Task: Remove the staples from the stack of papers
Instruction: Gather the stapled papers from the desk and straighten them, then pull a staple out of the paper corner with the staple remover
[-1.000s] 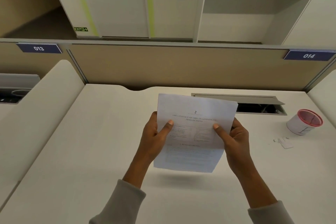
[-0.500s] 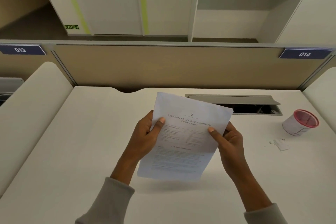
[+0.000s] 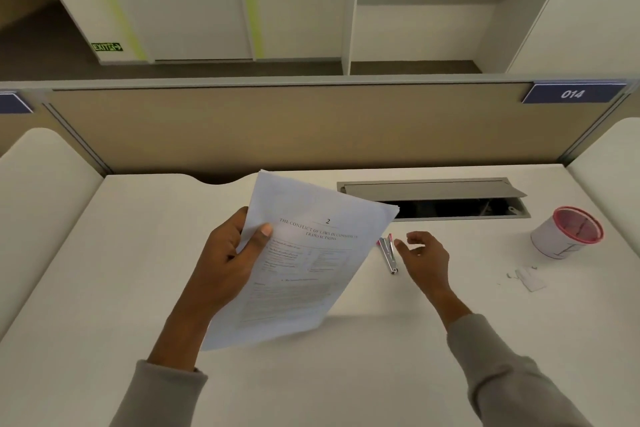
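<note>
Papers (image 3: 304, 263) held tilted above the desk (image 3: 138, 253), gripped at the left edge by the left hand (image 3: 228, 260), thumb pressed on the top sheet. The right hand (image 3: 422, 256), fingers loosely curled and empty, is shown just beside a small silver-and-pink tool (image 3: 388, 253) lying on the desk. No staple can be made out; removal is judged not yet begun, the tool being ungrasped
</note>
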Motion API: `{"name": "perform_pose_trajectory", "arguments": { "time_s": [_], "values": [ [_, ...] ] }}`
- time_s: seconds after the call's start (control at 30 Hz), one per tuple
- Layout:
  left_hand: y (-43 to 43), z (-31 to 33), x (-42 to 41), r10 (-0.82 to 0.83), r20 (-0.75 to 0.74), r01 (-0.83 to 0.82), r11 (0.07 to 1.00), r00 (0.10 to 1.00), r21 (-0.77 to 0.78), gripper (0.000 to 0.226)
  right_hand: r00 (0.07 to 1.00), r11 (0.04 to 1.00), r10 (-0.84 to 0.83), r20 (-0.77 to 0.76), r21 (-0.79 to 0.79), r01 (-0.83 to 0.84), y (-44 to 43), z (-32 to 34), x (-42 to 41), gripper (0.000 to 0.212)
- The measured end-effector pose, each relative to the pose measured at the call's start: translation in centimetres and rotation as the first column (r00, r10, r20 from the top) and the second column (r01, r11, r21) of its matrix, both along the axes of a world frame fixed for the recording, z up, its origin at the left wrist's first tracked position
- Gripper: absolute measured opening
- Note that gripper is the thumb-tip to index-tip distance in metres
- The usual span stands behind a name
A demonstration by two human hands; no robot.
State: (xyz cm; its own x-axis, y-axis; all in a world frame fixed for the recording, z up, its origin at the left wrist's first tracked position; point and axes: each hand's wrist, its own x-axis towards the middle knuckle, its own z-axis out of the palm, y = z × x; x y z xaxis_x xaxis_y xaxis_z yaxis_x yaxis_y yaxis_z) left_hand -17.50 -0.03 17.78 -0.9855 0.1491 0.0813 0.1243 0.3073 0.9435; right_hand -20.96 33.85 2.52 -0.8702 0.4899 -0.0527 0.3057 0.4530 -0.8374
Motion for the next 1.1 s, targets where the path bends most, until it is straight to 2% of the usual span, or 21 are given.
{"name": "perform_pose_trajectory", "arguments": {
  "time_s": [0.1, 0.17, 0.53, 0.73, 0.87, 0.97, 1.1],
  "values": [
    [0.0, -0.3, -0.5, 0.004, 0.015, -0.004, 1.000, 1.000, 0.004, 0.024, 0.994, 0.991, 0.061, 0.094, 0.116, -0.071, -0.2, -2.8, -1.9, 0.049],
    [0.2, -0.6, -0.9, 0.001, 0.022, -0.001, 1.000, 1.000, 0.006, 0.024, 0.984, 0.979, 0.090, 0.156, 0.169, -0.117, -0.9, -4.1, -3.1, 0.052],
    [0.1, -1.1, -1.8, -0.048, 0.028, 0.049, 0.998, 0.998, -0.040, 0.027, 0.969, 0.943, 0.032, 0.243, 0.313, -0.110, -2.7, -6.6, -5.0, 0.019],
    [0.1, -0.2, -1.6, -0.082, 0.002, 0.082, 0.994, 0.997, -0.066, 0.026, 0.982, 0.986, -0.065, 0.180, 0.161, 0.036, -3.4, -4.2, -3.4, 0.014],
    [-0.1, 1.1, -1.2, -0.094, -0.014, 0.092, 0.994, 0.996, -0.061, 0.031, 0.988, 0.991, -0.126, 0.093, -0.032, 0.130, -3.3, -2.7, -1.6, 0.031],
    [-0.5, 2.4, -0.9, -0.103, -0.032, 0.101, 0.993, 0.994, -0.052, 0.032, 0.990, 0.968, -0.134, 0.035, -0.208, 0.138, -3.3, -0.5, -0.1, 0.028],
    [-0.6, 4.5, -0.4, -0.121, -0.073, 0.118, 0.992, 0.990, -0.050, 0.027, 0.989, 0.931, -0.135, -0.062, -0.349, 0.105, -3.1, 2.8, 1.5, 0.030]
  ]
}}
